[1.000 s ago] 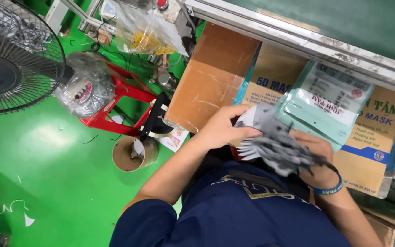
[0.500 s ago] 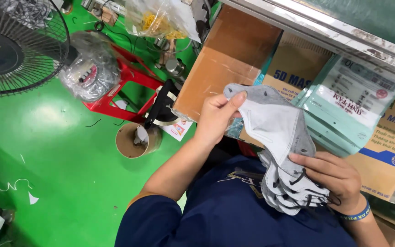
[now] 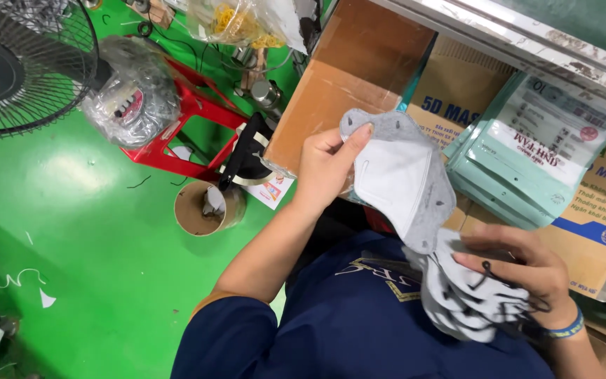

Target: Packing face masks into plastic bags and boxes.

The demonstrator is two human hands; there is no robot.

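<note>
Left hand (image 3: 327, 165) pinches the upper edge of a single grey face mask (image 3: 405, 179), held up at centre frame before an open cardboard box (image 3: 345, 91) at 12 o'clock. Right hand (image 3: 520, 274), at 4 o'clock, is closed around a stack of grey masks (image 3: 457, 302) with black ear loops, against the person's navy shirt (image 3: 359, 323).
</note>
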